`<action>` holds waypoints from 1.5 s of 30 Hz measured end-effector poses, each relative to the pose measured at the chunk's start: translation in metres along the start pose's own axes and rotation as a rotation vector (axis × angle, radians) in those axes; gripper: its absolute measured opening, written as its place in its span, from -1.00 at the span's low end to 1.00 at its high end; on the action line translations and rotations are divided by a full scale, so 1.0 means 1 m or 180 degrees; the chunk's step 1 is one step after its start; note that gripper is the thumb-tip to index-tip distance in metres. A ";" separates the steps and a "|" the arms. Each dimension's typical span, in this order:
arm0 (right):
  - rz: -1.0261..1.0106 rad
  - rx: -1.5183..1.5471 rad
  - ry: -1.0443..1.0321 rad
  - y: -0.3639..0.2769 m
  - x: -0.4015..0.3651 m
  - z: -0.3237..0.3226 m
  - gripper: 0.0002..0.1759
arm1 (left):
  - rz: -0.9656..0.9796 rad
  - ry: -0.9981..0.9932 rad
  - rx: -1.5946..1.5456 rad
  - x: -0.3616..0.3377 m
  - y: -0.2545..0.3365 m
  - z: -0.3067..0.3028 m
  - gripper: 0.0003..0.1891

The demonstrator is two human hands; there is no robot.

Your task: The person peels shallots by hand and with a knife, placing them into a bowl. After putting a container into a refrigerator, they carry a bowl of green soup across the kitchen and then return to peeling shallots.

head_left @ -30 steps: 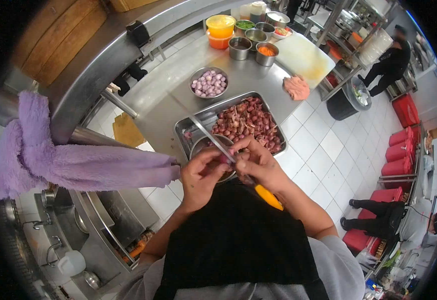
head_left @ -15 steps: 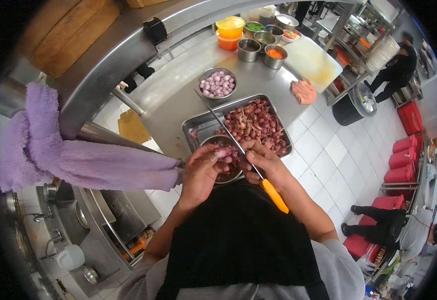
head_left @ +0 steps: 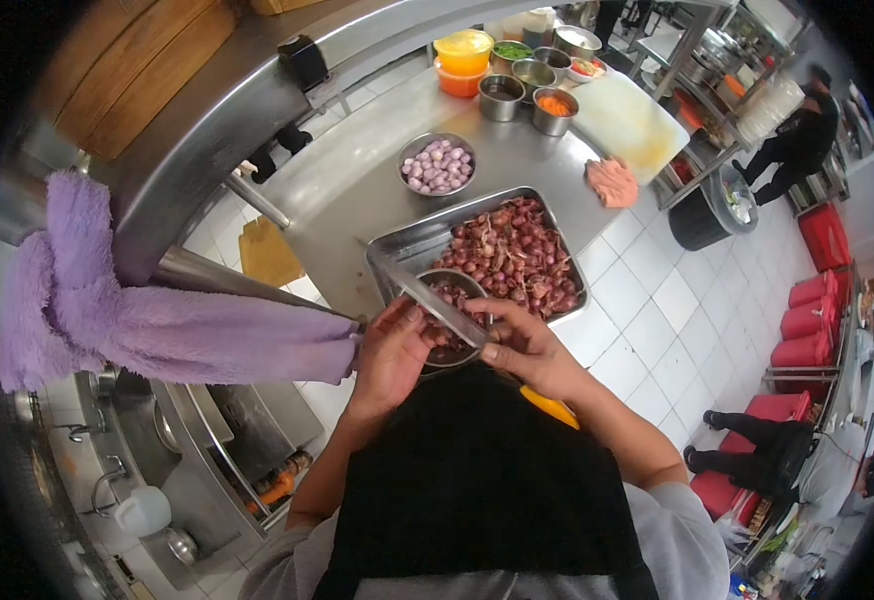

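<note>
My right hand (head_left: 535, 350) is closed round a kitchen knife with a yellow handle (head_left: 549, 407). Its broad blade (head_left: 422, 292) slants up and left across the front of my left hand (head_left: 389, 350). The left fingers are curled round a shallot, mostly hidden behind the blade. Just beyond both hands, a small metal bowl (head_left: 484, 284) holds reddish skins and stands in the near part of a steel tray (head_left: 377, 238). Unpeeled red shallots (head_left: 507, 250) heap up in the tray's right side. Peeled shallots (head_left: 439, 166) fill another metal bowl (head_left: 404, 183) behind the tray.
Metal tubs (head_left: 500, 98), orange containers (head_left: 462, 80) and a white cutting board (head_left: 632, 120) stand at the table's far end. A pink cloth (head_left: 612, 183) lies on the right edge. A purple towel (head_left: 227, 330) hangs at left. Other people are off to the right.
The knife has turned so its blade shows broadside and now covers the shallot at my left fingertips. My right hand has rolled over and moved slightly down.
</note>
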State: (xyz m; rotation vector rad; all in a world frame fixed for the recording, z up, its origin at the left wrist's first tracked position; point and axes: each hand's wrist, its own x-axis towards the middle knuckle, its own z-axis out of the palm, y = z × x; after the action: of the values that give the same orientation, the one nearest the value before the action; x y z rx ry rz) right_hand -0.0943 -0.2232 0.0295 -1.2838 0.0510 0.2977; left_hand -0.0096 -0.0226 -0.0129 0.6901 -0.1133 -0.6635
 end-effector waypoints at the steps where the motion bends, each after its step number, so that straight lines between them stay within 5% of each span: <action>1: -0.0297 -0.0151 -0.0057 -0.002 0.000 0.005 -0.35 | 0.0054 0.0078 0.0024 -0.001 -0.001 0.005 -0.71; 17: -0.1013 -0.1003 -0.0066 -0.014 -0.002 0.015 -0.37 | 0.0180 -0.0006 0.0129 -0.010 -0.011 0.004 -0.68; 26: -0.0630 -0.0795 -0.0021 -0.016 -0.003 0.012 -0.52 | 0.0166 -0.0030 0.0261 -0.009 -0.002 0.011 -0.67; 29: -0.1029 -0.0859 0.0054 -0.010 0.001 0.015 -0.51 | 0.0252 0.0082 0.0209 -0.010 -0.003 0.016 -0.64; 45: -0.0665 -0.0697 -0.0003 -0.019 -0.002 0.017 -0.40 | 0.0480 0.0161 0.0334 -0.008 -0.006 0.007 -0.62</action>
State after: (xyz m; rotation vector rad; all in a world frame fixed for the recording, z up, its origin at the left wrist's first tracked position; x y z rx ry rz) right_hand -0.0940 -0.2124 0.0526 -1.4929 -0.1193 0.1262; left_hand -0.0218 -0.0251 -0.0106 0.7907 -0.1529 -0.4976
